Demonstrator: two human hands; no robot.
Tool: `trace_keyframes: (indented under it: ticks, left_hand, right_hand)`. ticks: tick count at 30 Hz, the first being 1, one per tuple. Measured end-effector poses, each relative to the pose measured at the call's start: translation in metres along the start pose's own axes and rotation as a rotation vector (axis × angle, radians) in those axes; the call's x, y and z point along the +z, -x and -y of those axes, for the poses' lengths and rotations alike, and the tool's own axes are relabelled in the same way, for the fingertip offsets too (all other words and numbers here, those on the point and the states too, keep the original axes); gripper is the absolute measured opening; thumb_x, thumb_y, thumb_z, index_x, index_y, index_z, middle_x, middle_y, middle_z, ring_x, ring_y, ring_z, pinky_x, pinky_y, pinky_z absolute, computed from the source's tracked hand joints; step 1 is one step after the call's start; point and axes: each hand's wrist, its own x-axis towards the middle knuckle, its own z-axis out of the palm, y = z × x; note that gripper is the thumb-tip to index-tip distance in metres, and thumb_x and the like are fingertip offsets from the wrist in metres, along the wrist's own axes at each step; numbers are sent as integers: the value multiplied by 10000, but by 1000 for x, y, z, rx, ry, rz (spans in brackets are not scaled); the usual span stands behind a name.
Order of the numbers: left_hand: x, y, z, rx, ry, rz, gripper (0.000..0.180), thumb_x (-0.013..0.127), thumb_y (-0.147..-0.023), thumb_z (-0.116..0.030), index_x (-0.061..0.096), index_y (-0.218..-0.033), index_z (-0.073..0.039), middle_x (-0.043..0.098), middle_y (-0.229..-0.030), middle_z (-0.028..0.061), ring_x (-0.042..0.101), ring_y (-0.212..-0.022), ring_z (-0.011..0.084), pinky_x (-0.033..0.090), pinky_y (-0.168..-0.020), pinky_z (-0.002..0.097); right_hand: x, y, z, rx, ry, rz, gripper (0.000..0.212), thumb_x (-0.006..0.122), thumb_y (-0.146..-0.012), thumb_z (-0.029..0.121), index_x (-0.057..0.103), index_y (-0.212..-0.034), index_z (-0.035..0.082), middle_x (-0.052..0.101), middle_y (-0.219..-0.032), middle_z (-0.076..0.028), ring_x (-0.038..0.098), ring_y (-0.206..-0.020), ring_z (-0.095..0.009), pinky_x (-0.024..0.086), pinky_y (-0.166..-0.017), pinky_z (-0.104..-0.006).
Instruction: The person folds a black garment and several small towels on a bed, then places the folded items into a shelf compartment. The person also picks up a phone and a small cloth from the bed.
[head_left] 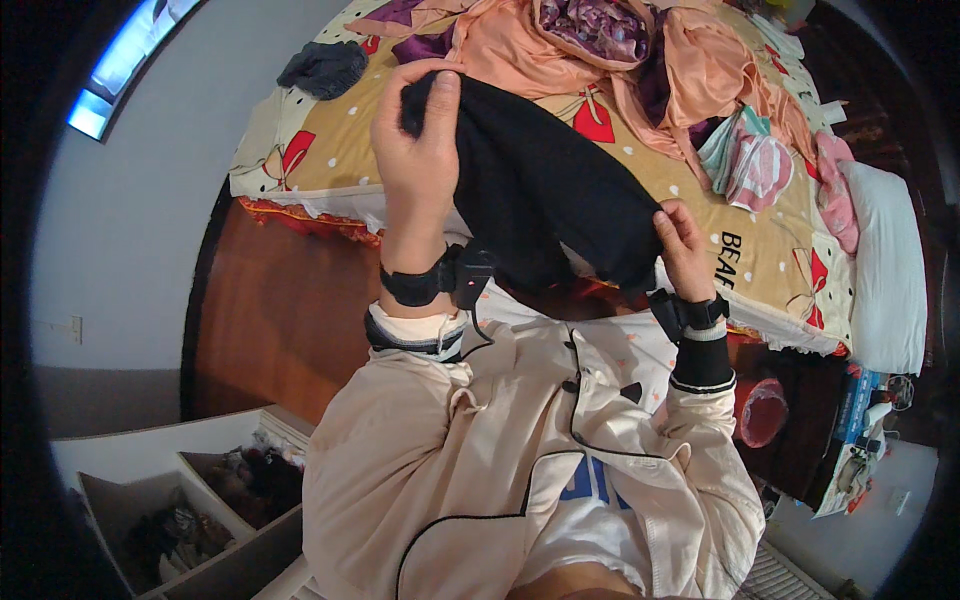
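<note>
Black cloth (550, 165), held up over the bed's (340, 168) near edge, left hand (420, 145) and right hand (684, 250) each closed on one end in a thumb-and-finger grip. Likely fault: the right hand's shallower pinch could slip, dropping that end past the near edge. Materials: cloth matte, seemingly soft, oblong, slackly folded; toward the far edge, glossy peach fabric (505, 48), heaped; by the left edge, crumpled dark-grey bundle (323, 70).

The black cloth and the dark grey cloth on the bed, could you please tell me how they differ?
The black cloth is held up between the left hand and right hand, while the dark grey cloth lies on the bed. The black cloth is spread out; the dark grey cloth is bunched. Both are dark.
</note>
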Motion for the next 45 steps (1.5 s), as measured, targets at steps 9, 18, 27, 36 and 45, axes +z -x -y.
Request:
trace_keyframes:
  ticks: [9, 18, 27, 36, 45]
  left_hand:
    - [-6, 1, -13, -76, 106, -88, 98, 564, -878, -117, 576, -899, -22, 576, -833, -9, 494, -762, 66, 390, -711, 200]
    - [-10, -6, -20, 52, 30, -131, 87, 550, -880, -101, 560, -898, -17, 564, -826, -6, 485, -766, 75, 380, -725, 202]
    - [-18, -9, -22, 237, -351, -8, 139, 446, -907, -58, 565, -936, 7, 551, -934, 75, 518, -871, 149, 396, -814, 267]
    - [-10, -10, -5, 327, -460, 7, 82, 545, -873, -77, 545, -923, -13, 575, -873, 57, 519, -823, 143, 400, -799, 255]
    - [-8, 5, -8, -234, -58, 458, 230, 625, -841, -201, 530, -960, -29, 532, -865, -4, 483, -808, 109, 396, -758, 237]
  right_hand:
    - [21, 9, -6, 445, 48, 413, 166, 645, -820, 134, 573, -939, 42, 559, -768, 52, 497, -668, -36, 423, -582, -199]
    - [36, 7, -63, 310, -86, 436, 141, 618, -840, 134, 560, -933, 45, 558, -770, 54, 497, -669, -31, 415, -559, -188]
    - [15, -6, -89, 165, 163, 215, 128, 599, -847, 151, 579, -823, 26, 510, -711, 49, 469, -678, -47, 390, -615, -204]
    - [-105, -26, 13, -178, 349, -432, 188, 567, -868, 129, 614, -993, -2, 596, -837, 15, 517, -764, -69, 411, -681, -206]
    - [-133, -13, 53, -233, 265, -603, 207, 526, -902, 184, 579, -1037, 37, 548, -756, 32, 485, -635, -45, 382, -572, -183]
